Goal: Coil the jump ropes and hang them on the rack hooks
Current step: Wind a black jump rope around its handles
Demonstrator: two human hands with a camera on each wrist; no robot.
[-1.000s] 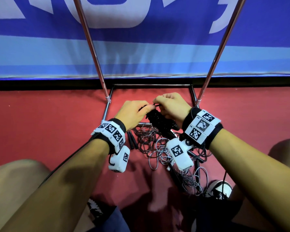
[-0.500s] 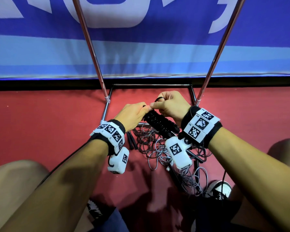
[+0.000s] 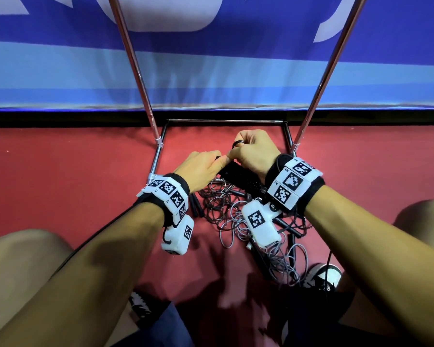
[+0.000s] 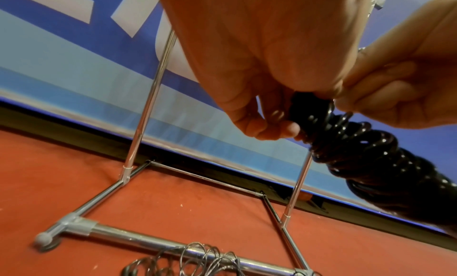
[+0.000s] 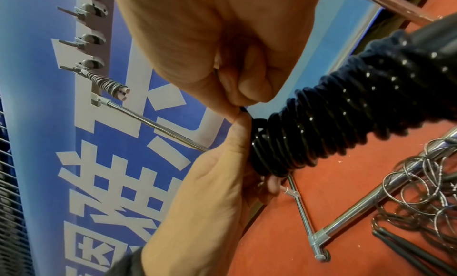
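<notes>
A black jump rope (image 3: 238,175) is wound into a tight bundle round its handles, held slanting above the floor. My left hand (image 3: 219,160) grips the bundle's far end (image 4: 304,112), fingers curled under it. My right hand (image 3: 236,151) pinches the rope's free end (image 5: 243,109) right at that end; a small black loop (image 3: 236,144) shows over its fingers. The two thumbs touch. The rack's two chrome poles (image 3: 133,63) rise behind. High up, its hooks (image 5: 86,38) show, one bearing a coiled grey rope (image 5: 103,83).
A tangle of grey wire ropes (image 3: 231,211) with black handles (image 5: 408,247) lies on the red floor over the rack's front base bar (image 4: 153,239). A blue banner (image 3: 236,58) stands behind the rack. My knees and shoes (image 3: 323,274) frame the pile.
The right hand has lifted slightly and drawn a small loop of black rope up at the bundle's far end. The left hand has kept its grip on the bundle.
</notes>
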